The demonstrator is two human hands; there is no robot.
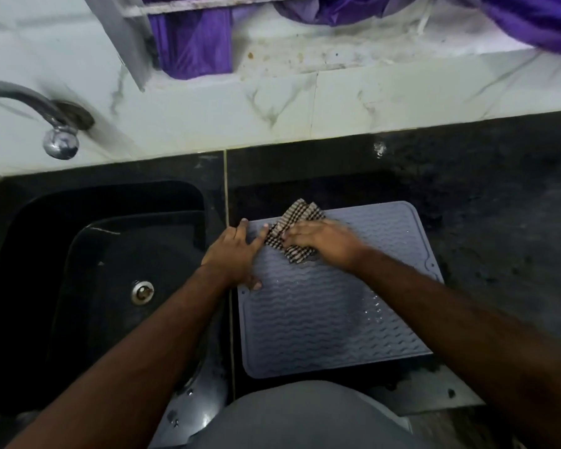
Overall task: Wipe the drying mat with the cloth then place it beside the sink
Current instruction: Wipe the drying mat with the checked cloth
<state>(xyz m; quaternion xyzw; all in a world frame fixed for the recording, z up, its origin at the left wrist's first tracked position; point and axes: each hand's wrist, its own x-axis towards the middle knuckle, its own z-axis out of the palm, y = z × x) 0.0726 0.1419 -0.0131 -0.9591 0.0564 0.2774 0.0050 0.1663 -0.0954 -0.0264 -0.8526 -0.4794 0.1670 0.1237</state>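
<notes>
A grey ribbed drying mat (324,319) lies flat on the black counter just right of the sink. A brown-and-white checked cloth (297,218), folded, rests on the mat's far left part. My right hand (321,239) presses down on the cloth, fingers pointing left over it. My left hand (237,254) lies flat with spread fingers on the mat's left edge, fingertips touching the cloth's left side. Water droplets glisten on the mat's right part.
A black sink (88,254) with a metal drain (142,292) sits to the left. A chrome tap (55,131) juts from the marble-tiled wall. Purple fabric (195,43) hangs at the window ledge behind. Black counter (483,196) extends to the right.
</notes>
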